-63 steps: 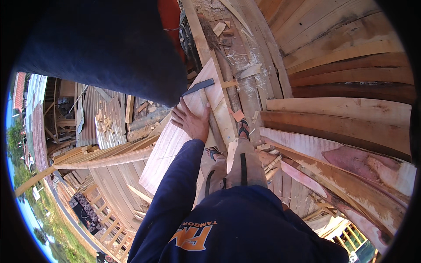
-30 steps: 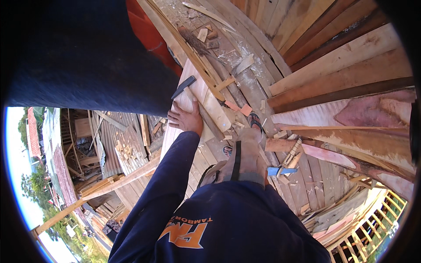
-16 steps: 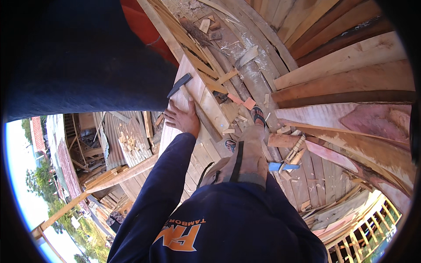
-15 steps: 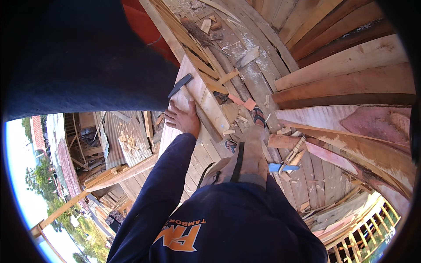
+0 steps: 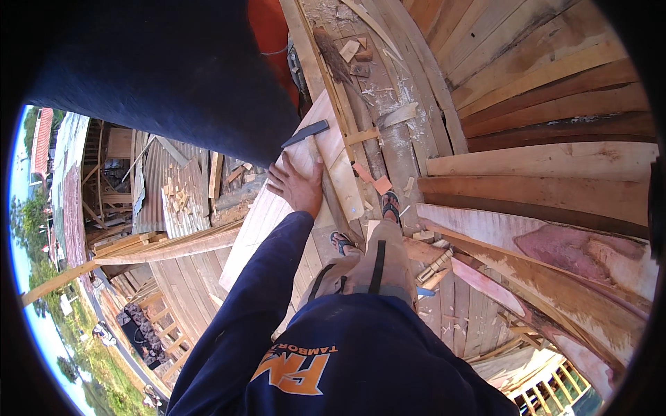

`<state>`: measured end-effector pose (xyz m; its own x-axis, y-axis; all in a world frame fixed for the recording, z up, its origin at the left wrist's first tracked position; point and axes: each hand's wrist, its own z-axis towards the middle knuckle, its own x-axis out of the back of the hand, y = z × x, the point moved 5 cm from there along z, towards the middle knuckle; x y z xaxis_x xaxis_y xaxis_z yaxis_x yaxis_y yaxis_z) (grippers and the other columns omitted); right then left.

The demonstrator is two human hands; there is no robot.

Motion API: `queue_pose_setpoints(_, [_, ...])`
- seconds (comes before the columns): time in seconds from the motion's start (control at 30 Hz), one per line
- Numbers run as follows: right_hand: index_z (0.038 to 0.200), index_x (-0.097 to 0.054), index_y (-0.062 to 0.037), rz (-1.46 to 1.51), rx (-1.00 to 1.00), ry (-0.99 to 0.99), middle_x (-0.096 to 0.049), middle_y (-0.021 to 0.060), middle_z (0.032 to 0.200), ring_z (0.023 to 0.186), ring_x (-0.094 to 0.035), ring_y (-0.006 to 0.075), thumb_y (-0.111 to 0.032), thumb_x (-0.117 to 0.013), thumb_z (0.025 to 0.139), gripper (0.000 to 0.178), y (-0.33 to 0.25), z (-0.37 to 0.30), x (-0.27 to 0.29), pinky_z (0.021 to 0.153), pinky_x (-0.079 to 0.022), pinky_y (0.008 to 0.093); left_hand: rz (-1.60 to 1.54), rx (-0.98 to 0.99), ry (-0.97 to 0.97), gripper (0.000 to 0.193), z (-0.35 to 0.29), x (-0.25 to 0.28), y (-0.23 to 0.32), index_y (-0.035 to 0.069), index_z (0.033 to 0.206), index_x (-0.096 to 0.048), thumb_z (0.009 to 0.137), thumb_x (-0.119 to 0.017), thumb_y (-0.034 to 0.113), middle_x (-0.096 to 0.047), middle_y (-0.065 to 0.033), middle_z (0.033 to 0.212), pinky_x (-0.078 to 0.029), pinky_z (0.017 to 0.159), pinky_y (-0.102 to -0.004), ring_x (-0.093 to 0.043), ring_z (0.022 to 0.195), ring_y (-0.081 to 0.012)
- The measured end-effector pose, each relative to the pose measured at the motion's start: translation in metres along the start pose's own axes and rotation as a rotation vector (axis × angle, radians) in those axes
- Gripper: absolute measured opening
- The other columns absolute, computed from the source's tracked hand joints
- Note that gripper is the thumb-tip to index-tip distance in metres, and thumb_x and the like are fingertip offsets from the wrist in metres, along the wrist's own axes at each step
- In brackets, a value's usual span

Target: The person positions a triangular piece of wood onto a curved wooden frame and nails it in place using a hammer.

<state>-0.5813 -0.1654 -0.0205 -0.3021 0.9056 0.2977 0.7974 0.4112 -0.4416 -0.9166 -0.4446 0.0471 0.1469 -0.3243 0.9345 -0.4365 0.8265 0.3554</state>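
My left hand (image 5: 300,186) rests with its fingers spread on a pale, pinkish wooden plank (image 5: 251,232). A hammer (image 5: 331,182) lies on the same plank, just right of that hand. Its dark metal head (image 5: 306,134) points away from me, and its wooden handle runs back toward my feet. My thumb is close to the handle; the fingers are not wrapped round it. My right hand does not show; that arm is mostly hidden beside my body.
Stacked boards (image 5: 541,166) fan out along the right. Wood offcuts (image 5: 350,50) and shavings litter the plank floor (image 5: 402,142). My sandalled feet (image 5: 390,205) stand among scraps. A large dark blue surface (image 5: 159,83) fills the upper left. A wooden rail (image 5: 166,251) crosses at left.
The view has turned and shifted, so the boards and floor sit differently in it. My left hand remains flat on the plank, and the hammer still lies beside it.
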Motion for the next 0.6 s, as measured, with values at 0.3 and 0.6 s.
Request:
queue_pose_setpoints(0.3, [0.102, -0.066, 0.0, 0.065, -0.153, 0.114, -0.068, 0.012, 0.088, 0.08, -0.067, 0.0181, -0.023, -0.058, 0.098, 0.025, 0.061, -0.075, 0.026, 0.068, -0.053, 0.0323, -0.014, -0.031, 0.007, 0.097, 0.002, -0.004, 0.0, 0.009, 0.152, -0.031, 0.083, -0.056, 0.072, -0.021, -0.0335, 0.153, -0.002, 0.116, -0.0632, -0.01, 0.146, -0.0496])
queue_pose_setpoints(0.6, [0.105, -0.064, -0.0006, 0.762, -0.08, 0.677, -0.064, 0.0077, 0.094, 0.079, -0.062, 0.0152, -0.022, -0.053, 0.102, 0.024, 0.072, -0.089, 0.046, 0.067, -0.053, 0.03, 0.025, -0.037, 0.064, 0.083, -0.001, -0.006, 0.001, 0.012, 0.149, -0.034, 0.089, -0.051, 0.067, -0.032, -0.0268, 0.145, -0.008, 0.115, -0.0624, -0.021, 0.143, -0.0431])
